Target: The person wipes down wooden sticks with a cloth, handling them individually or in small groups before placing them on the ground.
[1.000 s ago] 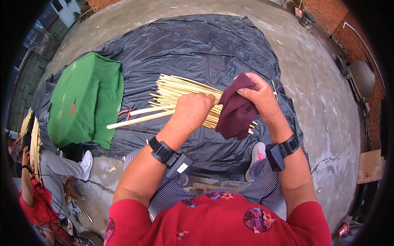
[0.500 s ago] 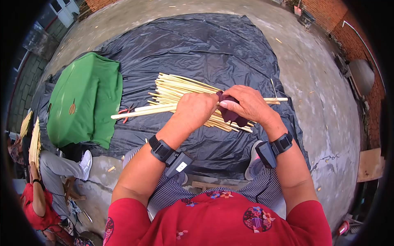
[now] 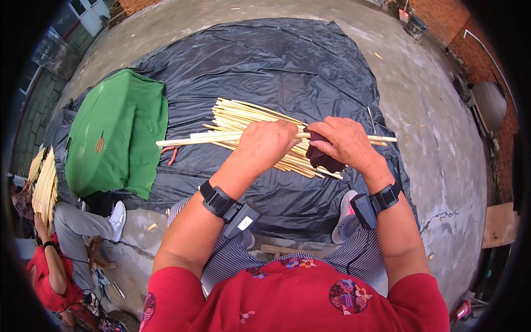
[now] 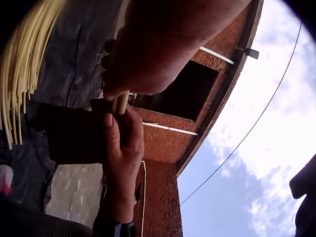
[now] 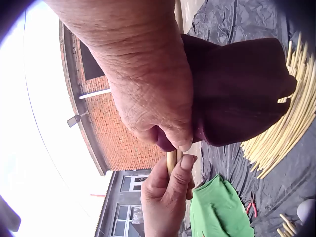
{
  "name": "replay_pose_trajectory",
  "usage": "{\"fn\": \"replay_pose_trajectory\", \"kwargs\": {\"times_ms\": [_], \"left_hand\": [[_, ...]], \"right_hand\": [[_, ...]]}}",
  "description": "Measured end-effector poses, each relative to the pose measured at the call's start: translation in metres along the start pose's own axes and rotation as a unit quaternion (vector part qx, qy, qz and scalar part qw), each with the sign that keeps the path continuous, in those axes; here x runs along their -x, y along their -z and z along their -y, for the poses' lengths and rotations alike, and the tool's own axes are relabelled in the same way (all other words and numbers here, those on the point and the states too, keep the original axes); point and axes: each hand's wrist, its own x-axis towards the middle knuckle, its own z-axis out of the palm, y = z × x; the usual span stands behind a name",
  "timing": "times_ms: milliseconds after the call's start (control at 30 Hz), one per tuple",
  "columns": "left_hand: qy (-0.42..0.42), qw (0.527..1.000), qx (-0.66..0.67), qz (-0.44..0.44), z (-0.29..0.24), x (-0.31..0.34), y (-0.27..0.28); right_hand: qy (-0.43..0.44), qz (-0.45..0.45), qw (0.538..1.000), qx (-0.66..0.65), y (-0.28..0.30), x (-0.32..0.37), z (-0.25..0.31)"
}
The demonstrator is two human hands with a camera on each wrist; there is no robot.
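Note:
My left hand (image 3: 266, 143) grips a pair of pale peeled sticks (image 3: 202, 138) that run sideways in front of me. Folded around them farther along is a dark maroon cloth (image 3: 325, 159), pinched by my right hand (image 3: 349, 143). The stick ends come out past the right hand. In the right wrist view the cloth (image 5: 237, 91) hangs from the fingers, and the left hand (image 5: 168, 197) holds the sticks (image 5: 172, 162) right beside it. Below both hands a pile of similar sticks (image 3: 243, 113) lies on black plastic sheeting (image 3: 265, 61).
A green cloth (image 3: 113, 133) covers something bulky at the left, with red-handled pliers (image 3: 173, 155) beside it. Farther left another person in red (image 3: 52, 271) holds a bundle of sticks (image 3: 45, 188). Concrete ground (image 3: 431, 166) surrounds the sheet.
The right hand has closed the maroon cloth around the sticks, whose ends now show on its right. Both hands and the sticks have then shifted slightly right.

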Motion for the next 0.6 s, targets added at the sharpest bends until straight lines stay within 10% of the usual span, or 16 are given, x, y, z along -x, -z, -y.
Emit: {"fn": "replay_pose_trajectory", "kwargs": {"times_ms": [600], "left_hand": [[0.013,0.998,0.038,0.051,0.017,-0.002,0.013]], "right_hand": [[-0.020,0.029,0.999,-0.011,0.009,0.010,-0.023]]}}
